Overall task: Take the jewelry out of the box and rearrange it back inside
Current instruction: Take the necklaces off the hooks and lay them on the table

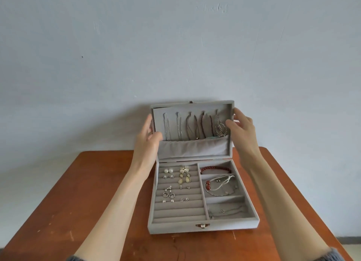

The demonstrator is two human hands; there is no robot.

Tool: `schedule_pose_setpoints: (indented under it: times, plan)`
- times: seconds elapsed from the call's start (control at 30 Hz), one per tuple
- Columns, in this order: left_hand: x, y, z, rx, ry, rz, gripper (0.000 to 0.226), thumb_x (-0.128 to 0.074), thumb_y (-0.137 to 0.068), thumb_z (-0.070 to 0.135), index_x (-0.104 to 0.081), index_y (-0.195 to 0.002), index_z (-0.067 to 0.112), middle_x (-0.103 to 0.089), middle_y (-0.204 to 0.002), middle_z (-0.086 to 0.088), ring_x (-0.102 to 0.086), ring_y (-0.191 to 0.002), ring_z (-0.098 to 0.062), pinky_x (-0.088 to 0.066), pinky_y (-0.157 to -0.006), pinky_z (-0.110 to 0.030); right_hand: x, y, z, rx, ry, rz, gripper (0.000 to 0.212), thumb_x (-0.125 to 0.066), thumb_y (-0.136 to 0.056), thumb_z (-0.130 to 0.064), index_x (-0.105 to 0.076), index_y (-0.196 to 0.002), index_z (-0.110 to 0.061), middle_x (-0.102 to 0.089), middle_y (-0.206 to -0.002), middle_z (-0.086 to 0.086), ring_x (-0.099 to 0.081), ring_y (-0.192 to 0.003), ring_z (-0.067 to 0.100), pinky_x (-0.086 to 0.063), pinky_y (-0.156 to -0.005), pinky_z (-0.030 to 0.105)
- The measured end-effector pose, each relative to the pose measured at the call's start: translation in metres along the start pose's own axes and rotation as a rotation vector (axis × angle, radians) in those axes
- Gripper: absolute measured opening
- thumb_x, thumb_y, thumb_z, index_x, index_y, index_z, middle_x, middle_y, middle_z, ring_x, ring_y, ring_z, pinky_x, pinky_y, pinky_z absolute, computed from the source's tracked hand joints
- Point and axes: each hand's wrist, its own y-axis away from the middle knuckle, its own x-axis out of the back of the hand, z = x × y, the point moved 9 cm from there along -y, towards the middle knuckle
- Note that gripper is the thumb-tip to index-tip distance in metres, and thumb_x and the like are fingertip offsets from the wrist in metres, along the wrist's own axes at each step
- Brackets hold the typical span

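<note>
A grey velvet jewelry box (199, 227) stands open on a brown wooden table (82, 212). Its lid (192, 147) is upright, with several necklaces (195, 127) hanging above a pocket. My left hand (148, 137) holds the lid's left edge, thumb in front. My right hand (242, 127) touches the lid's right edge with loosely spread fingers. Several earrings (176, 184) sit in the ring rows at the left. On the right, a red bead bracelet (214, 169) fills the top compartment, more bracelets (219, 184) the middle one, and thin chains (226, 210) the bottom one.
The table backs onto a pale grey-blue wall (175, 55). A brass clasp (202, 225) sits on the box's front wall. Bare tabletop lies left and right of the box. Grey sleeves show at the bottom corners.
</note>
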Motion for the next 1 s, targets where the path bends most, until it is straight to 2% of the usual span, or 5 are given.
schedule_pose_setpoints:
  times: [0.13, 0.3, 0.57, 0.7, 1.0]
  plan:
    - [-0.007, -0.009, -0.005, -0.023, 0.013, 0.004, 0.063, -0.039, -0.088, -0.001, -0.027, -0.145, 0.023, -0.04, -0.141, 0.013, -0.044, -0.115, 0.01, -0.034, -0.096, -0.017, 0.002, -0.007, 0.014, -0.032, -0.032, 0.016, 0.046, -0.044, -0.093, -0.015, -0.042, -0.138, -0.025, -0.036, -0.13, -0.003, -0.046, -0.116, 0.011, -0.038, -0.103, 0.036]
    - [-0.003, -0.021, -0.022, -0.033, 0.039, 0.055, 0.06, -0.039, -0.09, -0.001, -0.032, -0.142, 0.027, -0.04, -0.128, 0.016, -0.046, -0.085, 0.024, -0.037, -0.082, -0.014, 0.0, -0.013, 0.021, 0.016, -0.035, 0.075, 0.046, -0.045, -0.094, -0.015, -0.042, -0.139, -0.022, -0.04, -0.13, -0.005, -0.048, -0.115, 0.009, -0.038, -0.095, 0.028]
    - [0.004, -0.026, -0.024, -0.031, -0.041, 0.01, 0.052, -0.042, -0.094, 0.004, -0.035, -0.141, 0.026, -0.043, -0.139, 0.007, -0.047, -0.114, 0.007, -0.039, -0.082, -0.006, 0.004, -0.01, 0.014, 0.123, 0.152, 0.209, 0.043, -0.044, -0.096, -0.018, -0.038, -0.138, -0.012, -0.048, -0.132, 0.004, -0.046, -0.119, 0.015, -0.037, -0.092, 0.026]
    - [0.008, -0.024, -0.018, -0.062, -0.147, 0.028, 0.048, -0.044, -0.095, 0.01, -0.036, -0.141, 0.024, -0.044, -0.135, 0.006, -0.043, -0.118, 0.001, -0.034, -0.077, 0.008, -0.007, 0.015, -0.023, 0.442, 0.339, 0.379, 0.028, -0.047, -0.092, -0.01, -0.056, -0.118, -0.004, -0.054, -0.116, 0.013, -0.05, -0.107, 0.025, -0.037, -0.09, 0.022]
    - [0.012, -0.027, -0.016, -0.114, -0.19, -0.018, 0.043, -0.04, -0.097, 0.009, -0.04, -0.139, 0.021, -0.041, -0.141, 0.011, -0.04, -0.119, 0.007, -0.03, -0.087, 0.003, -0.116, 0.008, -0.018, 0.23, 0.564, -0.046, 0.018, -0.052, -0.092, -0.029, -0.064, -0.096, -0.017, -0.07, -0.091, 0.006, -0.061, -0.091, 0.029, -0.047, -0.074, 0.034]
